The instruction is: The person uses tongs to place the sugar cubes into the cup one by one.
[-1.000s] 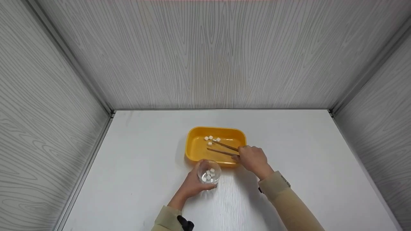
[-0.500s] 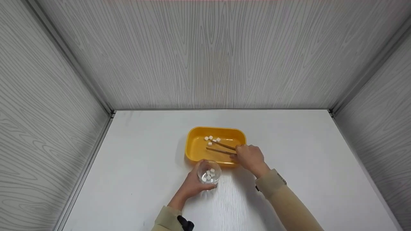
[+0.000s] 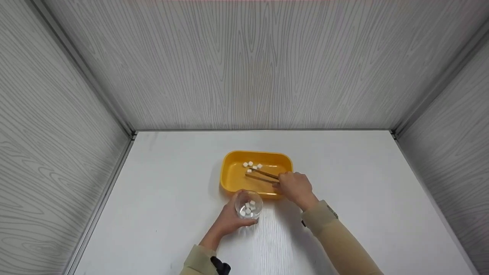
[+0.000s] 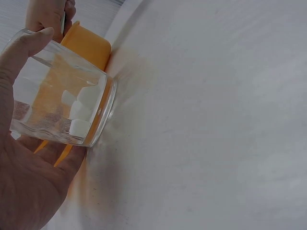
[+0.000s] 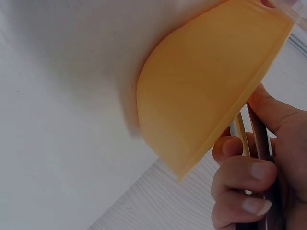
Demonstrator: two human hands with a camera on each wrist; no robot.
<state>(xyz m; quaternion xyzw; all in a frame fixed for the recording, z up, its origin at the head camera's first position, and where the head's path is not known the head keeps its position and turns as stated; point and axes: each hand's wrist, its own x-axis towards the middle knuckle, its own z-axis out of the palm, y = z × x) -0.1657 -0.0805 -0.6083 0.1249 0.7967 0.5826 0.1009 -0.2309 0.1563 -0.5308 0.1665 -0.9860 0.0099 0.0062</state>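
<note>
My left hand [image 3: 228, 221] grips a clear glass [image 3: 248, 195] just in front of the yellow tray [image 3: 230, 181]. Several small white cubes [image 3: 248, 210] lie at the bottom of the glass, also visible through its side in the left wrist view. Over the tray's right rim, my right hand [image 3: 296, 187] holds slim, dark brown tongs [image 3: 264, 173] with thumb and curled fingers. Their two tips are apart, by several loose white cubes [image 3: 250, 164] in the tray. Whether a tip touches a cube I cannot tell. The tray's wall hides the tips in the right wrist view.
The tray stands on a white table [image 3: 172, 183]. Grey wood-grained panels [image 3: 252, 76] enclose the table at the back and on both sides. The tray's outer wall [image 5: 201, 81] is close to the right hand.
My right hand has shifted slightly left, bringing the tongs with it, and their tips have drawn a little closer together. The left hand and glass have stayed put.
</note>
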